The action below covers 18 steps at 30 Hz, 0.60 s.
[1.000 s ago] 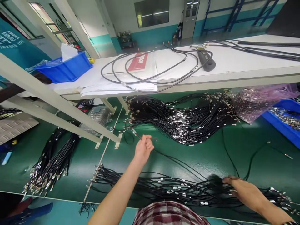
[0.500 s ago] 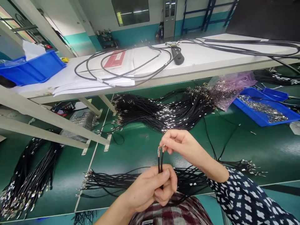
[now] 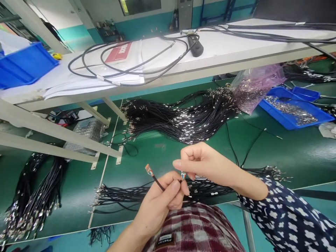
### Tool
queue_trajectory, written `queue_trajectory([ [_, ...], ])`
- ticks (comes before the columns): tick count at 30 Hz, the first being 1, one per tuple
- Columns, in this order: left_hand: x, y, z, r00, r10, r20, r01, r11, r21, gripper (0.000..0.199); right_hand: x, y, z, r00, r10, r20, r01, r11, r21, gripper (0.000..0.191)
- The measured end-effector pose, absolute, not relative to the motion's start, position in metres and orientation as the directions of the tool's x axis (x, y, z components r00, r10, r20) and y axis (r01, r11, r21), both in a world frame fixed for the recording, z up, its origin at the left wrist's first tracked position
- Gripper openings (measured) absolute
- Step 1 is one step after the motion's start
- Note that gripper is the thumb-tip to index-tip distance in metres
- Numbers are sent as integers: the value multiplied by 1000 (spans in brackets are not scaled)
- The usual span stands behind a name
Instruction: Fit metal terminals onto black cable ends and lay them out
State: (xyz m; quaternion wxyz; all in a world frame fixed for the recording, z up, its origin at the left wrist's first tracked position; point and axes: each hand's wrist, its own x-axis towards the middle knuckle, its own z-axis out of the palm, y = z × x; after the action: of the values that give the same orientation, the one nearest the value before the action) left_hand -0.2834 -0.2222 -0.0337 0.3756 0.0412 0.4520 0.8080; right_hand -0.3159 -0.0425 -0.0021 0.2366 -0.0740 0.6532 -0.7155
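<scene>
My left hand (image 3: 168, 192) is closed on a black cable (image 3: 159, 183) whose end, with a small connector (image 3: 148, 169), points up and to the left. A second cable end with a metal tip and coloured wires (image 3: 183, 175) comes up between the two hands. Thumb and fingers of my right hand (image 3: 196, 162) pinch at that tip. Below both hands lies a bundle of black cables (image 3: 123, 196) along the near side of the green table, partly hidden by my hands.
A larger pile of black cables (image 3: 168, 119) lies under the white shelf (image 3: 210, 59). At right are a pink bag of metal parts (image 3: 254, 87) and a blue tray (image 3: 278, 115) of small metal pieces. More cables (image 3: 39, 185) lie at left, beside the shelf's legs (image 3: 65, 129).
The two cable ends, side by side before, have spread apart; one now leans left. My right hand stays at the other end. The view has tilted downward.
</scene>
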Motion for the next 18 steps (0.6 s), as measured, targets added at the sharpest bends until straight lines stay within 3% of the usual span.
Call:
queue_trajectory([
  [5, -285, -224, -34, -731, 620, -284, -533, -260, 805, 32, -316, -45, -3, -842, -477, -253, 333, -89, -939, 42],
  [12, -285, -221, -33, -793, 526, -309, -464, -191, 865, 38, -303, -53, -10, -874, -439, -209, 263, -65, -963, 38],
  [18, -285, -223, -35, -781, 542, -310, -476, -197, 857, 33, -305, -55, -11, -869, -446, -213, 295, -122, -948, 39],
])
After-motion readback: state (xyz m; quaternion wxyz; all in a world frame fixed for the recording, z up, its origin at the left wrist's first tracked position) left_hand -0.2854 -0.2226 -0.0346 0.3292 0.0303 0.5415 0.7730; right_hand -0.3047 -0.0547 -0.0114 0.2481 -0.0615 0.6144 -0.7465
